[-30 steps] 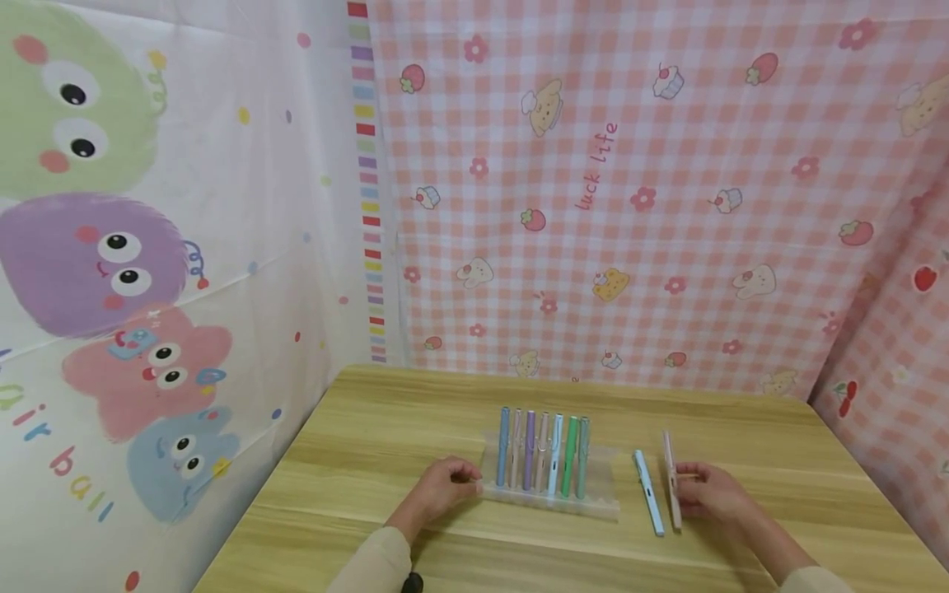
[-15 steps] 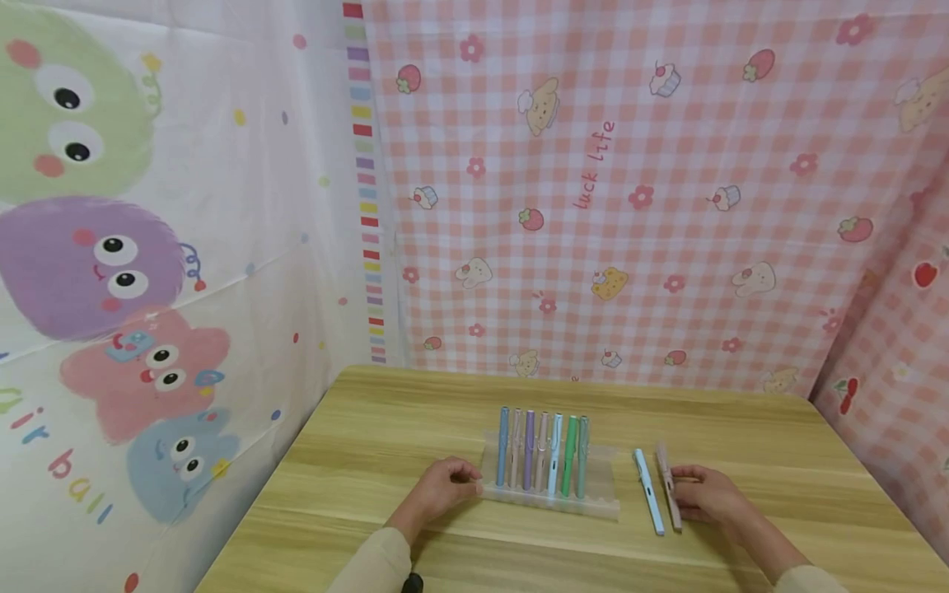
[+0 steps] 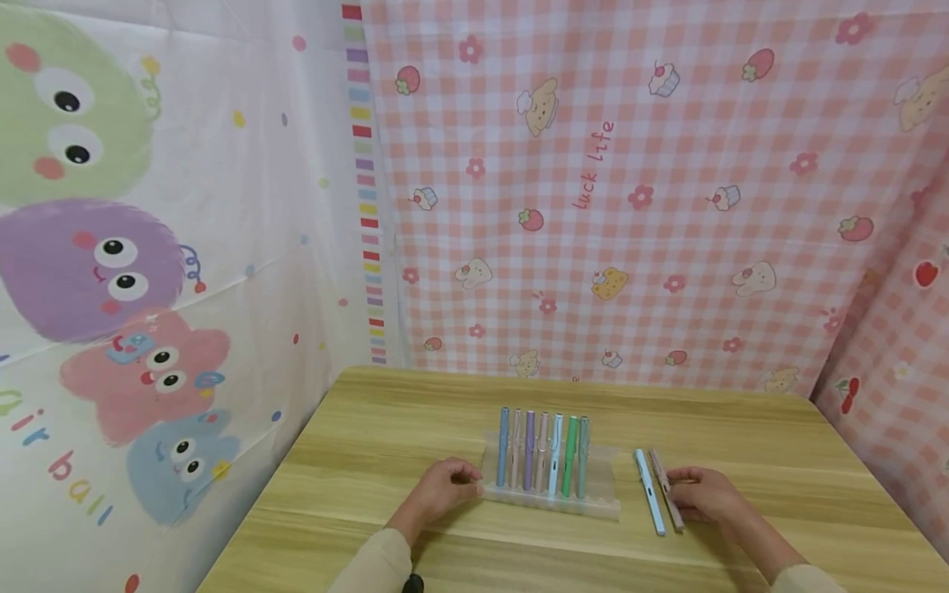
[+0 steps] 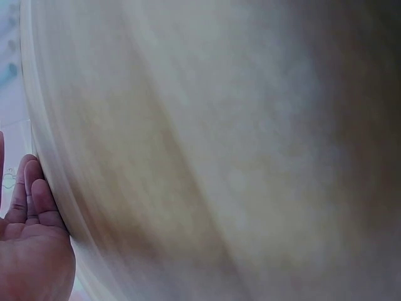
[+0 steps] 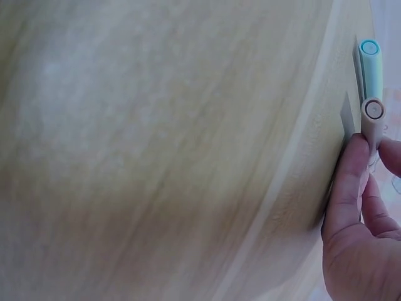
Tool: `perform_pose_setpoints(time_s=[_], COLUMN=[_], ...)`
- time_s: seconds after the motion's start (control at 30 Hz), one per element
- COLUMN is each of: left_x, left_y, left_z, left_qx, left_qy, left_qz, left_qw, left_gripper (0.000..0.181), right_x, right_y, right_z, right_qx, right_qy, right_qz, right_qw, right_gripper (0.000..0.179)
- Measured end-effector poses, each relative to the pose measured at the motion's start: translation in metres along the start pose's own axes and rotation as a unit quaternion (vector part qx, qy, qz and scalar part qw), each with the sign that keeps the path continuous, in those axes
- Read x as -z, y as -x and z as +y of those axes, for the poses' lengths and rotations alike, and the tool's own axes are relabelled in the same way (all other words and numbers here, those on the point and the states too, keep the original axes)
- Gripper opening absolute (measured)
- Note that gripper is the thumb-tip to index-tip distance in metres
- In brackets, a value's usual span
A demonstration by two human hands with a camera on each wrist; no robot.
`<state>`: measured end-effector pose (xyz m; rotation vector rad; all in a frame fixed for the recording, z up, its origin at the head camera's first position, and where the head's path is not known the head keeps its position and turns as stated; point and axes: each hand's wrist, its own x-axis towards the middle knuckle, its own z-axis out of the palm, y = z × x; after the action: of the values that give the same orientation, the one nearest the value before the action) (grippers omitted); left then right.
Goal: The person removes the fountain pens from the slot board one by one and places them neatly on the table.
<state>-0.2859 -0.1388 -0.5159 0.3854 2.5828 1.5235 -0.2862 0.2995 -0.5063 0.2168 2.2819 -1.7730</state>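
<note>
1. Where the view reaches from ten to two o'clock around the clear rack, a pink checked cloth [image 3: 638, 239] hangs upright, printed with strawberries, cupcakes and the words "luck life".
2. At ten o'clock hangs a white cloth [image 3: 282, 206] with large fuzzy cartoon characters.
3. Below both spreads a wood-grained table [image 3: 563, 552].
4. On it, at the clock's centre, sits the clear rack [image 3: 549, 501], its front bar running from nine to about four o'clock.
5. At nine o'clock, the left hand [image 3: 445, 487] has its fingertips at the rack's near corner; whether they pinch it, I cannot tell.
6. At three o'clock, the right hand [image 3: 703, 492] pinches a mauve pen [image 3: 661, 473] between thumb and fingers, the pen's far end pointing to eleven.
7. Just beside that pen, on its nine o'clock side, lies a loose light-blue pen [image 3: 649, 492].
8. Seven pens [image 3: 554, 455] stand side by side in the rack; from nine towards three they run blue, pinkish, purple, pinkish, pale blue, green and grey-green.
9. At eight o'clock, a small dark object [image 3: 413, 583] shows at the frame's bottom edge, too cropped to identify.
</note>
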Motion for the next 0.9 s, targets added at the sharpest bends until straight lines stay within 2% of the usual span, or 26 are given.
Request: perform_pose_setpoints(time_s=[0.4,0.7,0.9], left_x=[0.0002,0.0001,-0.0002], left_y=[-0.0003,-0.001,-0.0016], left_z=[0.0001,-0.001,-0.0014], left_qx=[-0.004,-0.001,0.001], left_qy=[0.0,0.009,0.008], left_qz=[0.0,-0.001,-0.001], left_qw=[1.0,1.0,1.0], left_gripper=[0.015,0.016,0.015], right_x=[-0.0056,-0.0029,-0.0017], right_y=[0.0001,0.0023,0.0037], right_z=[-0.0004,0.001,0.0001], right_qx=[-0.003,0.007,0.005], right_qy=[0.032,0.028,0.016], right_qz=[0.019,0.005,0.009], right_qw=[0.9993,0.9996,0.9998], right_gripper=[0.046,0.043,0.042])
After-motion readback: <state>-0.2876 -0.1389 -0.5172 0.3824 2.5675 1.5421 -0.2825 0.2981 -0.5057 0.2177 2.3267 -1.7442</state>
